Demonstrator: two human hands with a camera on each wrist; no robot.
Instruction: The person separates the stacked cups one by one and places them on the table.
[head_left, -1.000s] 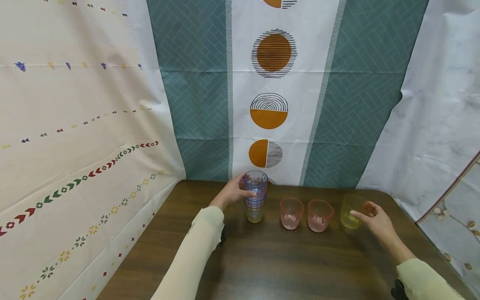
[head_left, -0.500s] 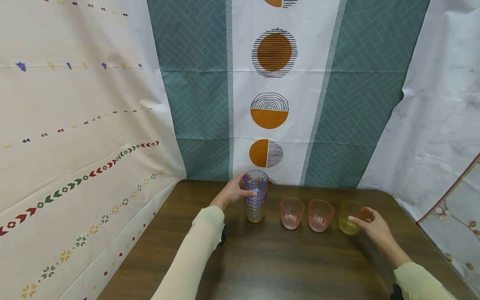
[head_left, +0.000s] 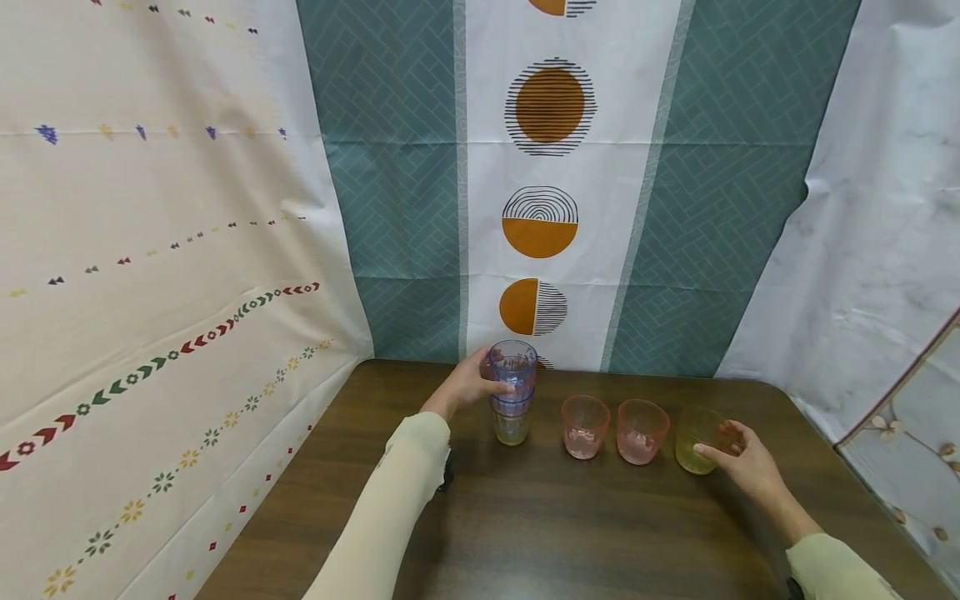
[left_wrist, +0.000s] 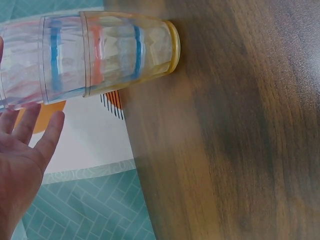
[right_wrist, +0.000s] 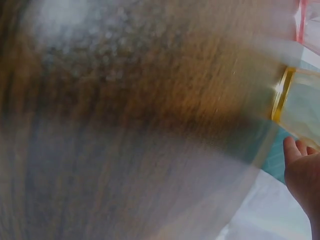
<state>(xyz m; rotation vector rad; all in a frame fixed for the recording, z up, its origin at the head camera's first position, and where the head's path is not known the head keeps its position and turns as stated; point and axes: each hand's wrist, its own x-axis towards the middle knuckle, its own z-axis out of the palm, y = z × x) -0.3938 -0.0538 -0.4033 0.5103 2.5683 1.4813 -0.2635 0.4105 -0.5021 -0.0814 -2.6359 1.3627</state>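
Near the table's back edge stands an upright stack of nested clear plastic tumblers point(head_left: 512, 427), yellow at the bottom and blue at the top. My left hand point(head_left: 471, 385) holds the upper part of it, thumb in front. In the left wrist view the stack point(left_wrist: 115, 55) shows blue and red bands through its walls. On the right, my right hand point(head_left: 753, 468) grips a yellow tumbler point(head_left: 692, 440) from its right side, thumb in front. Its base point(right_wrist: 281, 95) appears in the right wrist view; whether it touches the table I cannot tell.
Between the stack and the yellow tumbler stand two pink tumblers, a left one point(head_left: 585, 429) and a right one point(head_left: 642, 433), upright and slightly apart. The brown wooden table point(head_left: 570, 533) ends at patterned curtains point(head_left: 397, 325) behind and on both sides.
The yellow tumbler and my right hand have moved a little left and nearer to me, closer to the right pink tumbler. My left hand and the stack have stayed in place.
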